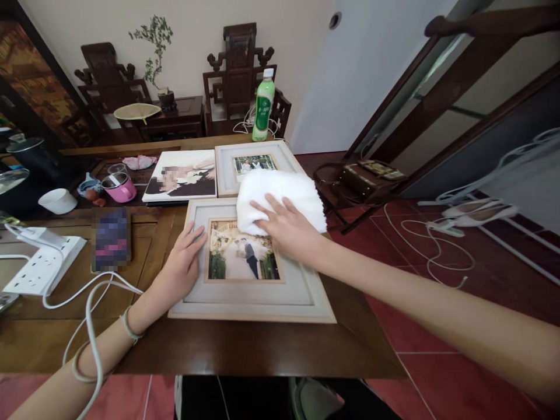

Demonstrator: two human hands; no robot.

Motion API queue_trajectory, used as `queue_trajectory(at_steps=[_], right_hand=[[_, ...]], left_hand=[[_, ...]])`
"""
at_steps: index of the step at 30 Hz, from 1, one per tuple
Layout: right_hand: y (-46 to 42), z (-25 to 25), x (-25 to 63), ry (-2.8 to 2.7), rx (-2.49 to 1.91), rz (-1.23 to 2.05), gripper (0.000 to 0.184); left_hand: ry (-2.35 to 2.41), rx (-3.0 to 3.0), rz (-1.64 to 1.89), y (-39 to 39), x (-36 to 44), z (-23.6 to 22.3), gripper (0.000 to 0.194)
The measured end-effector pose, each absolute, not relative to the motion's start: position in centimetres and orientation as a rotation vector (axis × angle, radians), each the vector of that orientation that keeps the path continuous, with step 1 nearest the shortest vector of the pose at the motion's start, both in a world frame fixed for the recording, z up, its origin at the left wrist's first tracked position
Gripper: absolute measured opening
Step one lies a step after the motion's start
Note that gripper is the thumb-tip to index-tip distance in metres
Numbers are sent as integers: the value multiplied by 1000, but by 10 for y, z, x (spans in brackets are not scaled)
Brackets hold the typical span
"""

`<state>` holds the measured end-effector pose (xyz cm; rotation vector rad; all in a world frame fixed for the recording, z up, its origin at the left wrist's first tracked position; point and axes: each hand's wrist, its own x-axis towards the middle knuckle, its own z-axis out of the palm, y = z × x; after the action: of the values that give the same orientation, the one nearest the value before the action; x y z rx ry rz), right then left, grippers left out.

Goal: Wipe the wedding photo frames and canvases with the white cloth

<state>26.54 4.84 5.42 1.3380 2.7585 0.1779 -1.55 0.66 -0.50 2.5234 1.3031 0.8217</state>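
A large pale picture frame (254, 300) lies flat near the table's front edge, with a wedding photo of a couple (242, 256) in its middle. My left hand (184, 262) rests on the frame's left side, fingers stretched out over the border. On the frame's upper right, my right hand (286, 224) presses down on a folded white fluffy cloth (284, 186), fingers spread over it. The cloth covers the photo's upper right corner and overlaps a second pale picture frame (225, 175) behind. To that frame's left lies a photo panel (179, 160).
A green-labelled bottle (263, 108) stands at the back edge. Leftward are a pink mug (119, 188), a white cup (58, 200), a dark blurred-out object (111, 239) and a white power strip (46, 262). A white cable (90, 315) crosses my left forearm.
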Motion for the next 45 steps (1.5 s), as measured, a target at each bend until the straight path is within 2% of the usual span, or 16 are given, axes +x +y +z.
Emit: queue_trajectory(at_steps=[4,8,12,16,19,25,30,36,41,45], right_hand=[[42,60,251,2700,1332,138,52],[1,71,239,2652,1259,-69,50],[-42,89,233,2595,1008,-375,65],[-57,94,233,2653,855,-516,65],[-42,80,240,2731,955,-396,65],[33,48,256,2859,1237,64,60],[57,48,245,2791,1321,119,58],[-4,67,231,2712,1201,-159,50],[-51,91,227,2630,868,-502,65],[-57,92,228,2678,844,-654,56]], left_hand=[[1299,2523,843,7,-15,-6,55],[1316,2535,854,8,-14,-7,53],[1310,2545,847,9,-14,-6,52],[1323,2539,837,8,-14,-6,52],[1318,2538,825,8,-15,-6,52],[1301,2545,820,7,-16,-7,54],[1314,2539,830,7,-16,-7,52],[1380,2492,829,6,-12,-5,55],[1403,2485,893,4,-8,-8,52],[1409,2483,860,4,-7,-6,50]])
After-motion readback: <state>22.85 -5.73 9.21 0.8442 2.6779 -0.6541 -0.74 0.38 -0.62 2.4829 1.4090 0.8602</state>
